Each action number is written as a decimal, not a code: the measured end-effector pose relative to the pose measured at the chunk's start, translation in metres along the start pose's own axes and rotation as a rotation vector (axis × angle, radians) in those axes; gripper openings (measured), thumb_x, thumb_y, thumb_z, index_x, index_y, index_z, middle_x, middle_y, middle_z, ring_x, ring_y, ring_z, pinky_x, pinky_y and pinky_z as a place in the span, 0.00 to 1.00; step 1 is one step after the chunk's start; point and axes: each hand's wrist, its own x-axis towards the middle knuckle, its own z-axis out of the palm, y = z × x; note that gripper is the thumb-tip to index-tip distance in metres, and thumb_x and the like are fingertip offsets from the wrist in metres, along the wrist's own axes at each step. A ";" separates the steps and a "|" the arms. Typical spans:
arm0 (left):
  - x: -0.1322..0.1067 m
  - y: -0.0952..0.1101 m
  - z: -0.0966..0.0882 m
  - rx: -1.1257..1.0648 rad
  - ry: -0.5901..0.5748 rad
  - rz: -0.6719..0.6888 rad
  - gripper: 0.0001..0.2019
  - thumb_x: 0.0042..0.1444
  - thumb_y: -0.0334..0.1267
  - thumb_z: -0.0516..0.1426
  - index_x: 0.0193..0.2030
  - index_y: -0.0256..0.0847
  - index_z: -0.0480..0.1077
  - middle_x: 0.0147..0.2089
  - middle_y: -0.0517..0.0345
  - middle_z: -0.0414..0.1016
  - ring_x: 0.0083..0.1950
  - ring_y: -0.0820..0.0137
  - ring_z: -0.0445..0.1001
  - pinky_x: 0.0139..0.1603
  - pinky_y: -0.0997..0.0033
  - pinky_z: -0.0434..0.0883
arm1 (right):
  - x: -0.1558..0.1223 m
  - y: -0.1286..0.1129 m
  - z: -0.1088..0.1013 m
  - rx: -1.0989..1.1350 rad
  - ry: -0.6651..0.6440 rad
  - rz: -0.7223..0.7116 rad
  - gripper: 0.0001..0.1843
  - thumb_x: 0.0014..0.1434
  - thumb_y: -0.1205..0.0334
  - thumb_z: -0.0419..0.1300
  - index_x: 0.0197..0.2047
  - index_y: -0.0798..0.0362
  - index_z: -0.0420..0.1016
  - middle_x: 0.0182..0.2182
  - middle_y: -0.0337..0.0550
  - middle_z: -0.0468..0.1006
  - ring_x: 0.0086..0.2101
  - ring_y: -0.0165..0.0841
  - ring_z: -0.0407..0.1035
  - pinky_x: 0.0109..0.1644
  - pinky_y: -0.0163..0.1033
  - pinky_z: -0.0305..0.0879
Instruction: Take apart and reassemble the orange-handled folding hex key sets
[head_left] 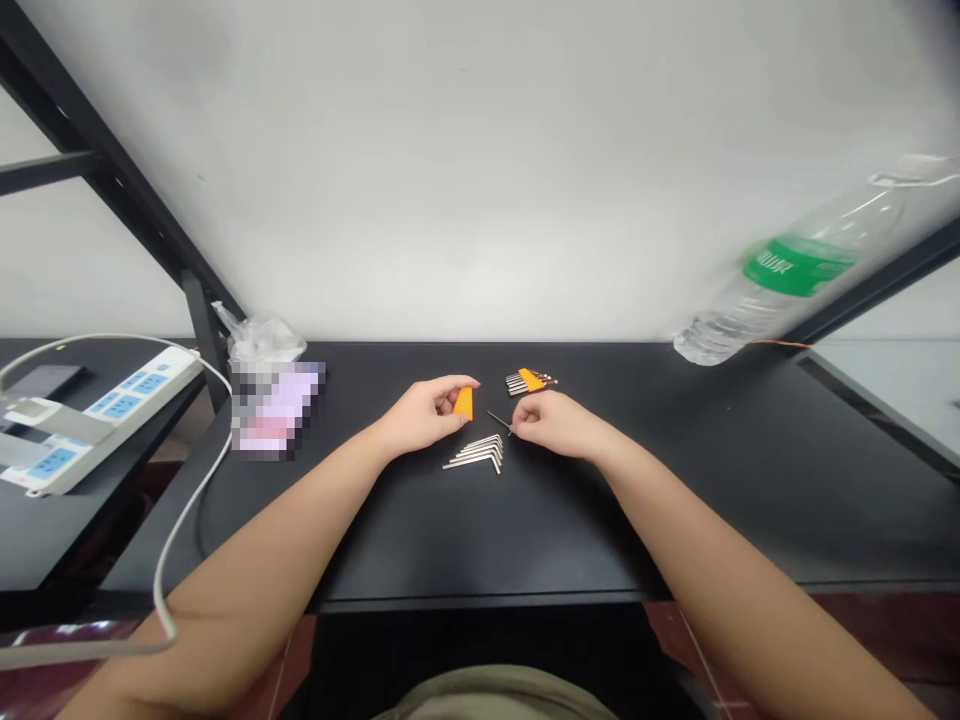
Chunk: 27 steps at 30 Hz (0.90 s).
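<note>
My left hand (427, 415) grips an orange hex key holder (463, 403) between thumb and fingers, just above the black table. Across from it, my right hand (546, 424) pinches a thin hex key (498, 421), its tip pointing left toward the holder but apart from it. Between and below the hands lie several silver L-shaped hex keys (480, 453), side by side with their bends to the right. Behind my right hand rests a second orange holder (532, 380) filled with several hex keys.
A large clear water bottle (795, 265) with a green label stands at the back right. On the left are a crumpled plastic bag (266, 340), a blurred-out packet (277, 410), a white power strip (112, 410) and a white cable (196, 490). A pale wall (465, 200) closes off the back.
</note>
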 end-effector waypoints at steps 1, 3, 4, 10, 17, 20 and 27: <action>0.000 0.000 0.000 -0.013 0.000 0.006 0.27 0.54 0.34 0.63 0.63 0.43 0.71 0.40 0.57 0.74 0.37 0.72 0.73 0.42 0.70 0.74 | 0.000 -0.001 0.003 -0.047 0.031 -0.019 0.05 0.56 0.63 0.61 0.33 0.51 0.79 0.31 0.41 0.80 0.30 0.34 0.72 0.33 0.38 0.64; 0.000 0.000 0.000 -0.036 0.006 0.013 0.27 0.54 0.34 0.63 0.62 0.42 0.71 0.40 0.56 0.75 0.38 0.71 0.73 0.42 0.69 0.74 | -0.001 -0.002 0.009 -0.127 0.098 -0.088 0.06 0.57 0.63 0.62 0.37 0.51 0.80 0.33 0.41 0.79 0.32 0.34 0.72 0.37 0.39 0.66; 0.000 0.001 0.000 -0.048 0.009 0.013 0.27 0.53 0.34 0.63 0.62 0.42 0.71 0.40 0.56 0.75 0.38 0.71 0.73 0.42 0.69 0.74 | -0.001 -0.004 0.012 -0.158 0.125 -0.138 0.07 0.57 0.64 0.62 0.38 0.51 0.80 0.34 0.42 0.79 0.34 0.35 0.72 0.39 0.39 0.66; 0.000 0.005 0.000 -0.077 0.028 0.000 0.26 0.53 0.33 0.63 0.60 0.41 0.72 0.40 0.57 0.75 0.39 0.71 0.74 0.43 0.70 0.75 | -0.011 -0.017 0.021 -0.162 0.050 -0.363 0.11 0.59 0.69 0.59 0.44 0.52 0.80 0.41 0.44 0.76 0.35 0.32 0.71 0.42 0.38 0.67; 0.001 0.003 -0.001 -0.060 0.021 0.034 0.26 0.54 0.35 0.63 0.61 0.41 0.71 0.44 0.55 0.76 0.40 0.71 0.75 0.44 0.68 0.76 | -0.025 -0.029 0.023 -0.253 -0.006 -0.466 0.09 0.61 0.60 0.65 0.45 0.51 0.78 0.41 0.46 0.75 0.43 0.39 0.69 0.46 0.42 0.67; 0.002 0.001 -0.002 -0.025 0.042 0.038 0.26 0.55 0.37 0.63 0.62 0.42 0.71 0.43 0.55 0.77 0.39 0.71 0.74 0.43 0.70 0.75 | -0.019 -0.026 0.026 -0.283 0.030 -0.465 0.07 0.61 0.63 0.64 0.43 0.51 0.78 0.42 0.46 0.74 0.43 0.39 0.68 0.46 0.42 0.67; 0.008 -0.013 -0.013 0.347 0.197 -0.020 0.23 0.58 0.40 0.61 0.61 0.44 0.74 0.42 0.58 0.79 0.39 0.69 0.75 0.48 0.67 0.74 | 0.005 -0.005 0.017 -0.246 0.255 -0.395 0.11 0.64 0.59 0.62 0.48 0.51 0.78 0.46 0.48 0.75 0.45 0.39 0.70 0.51 0.44 0.68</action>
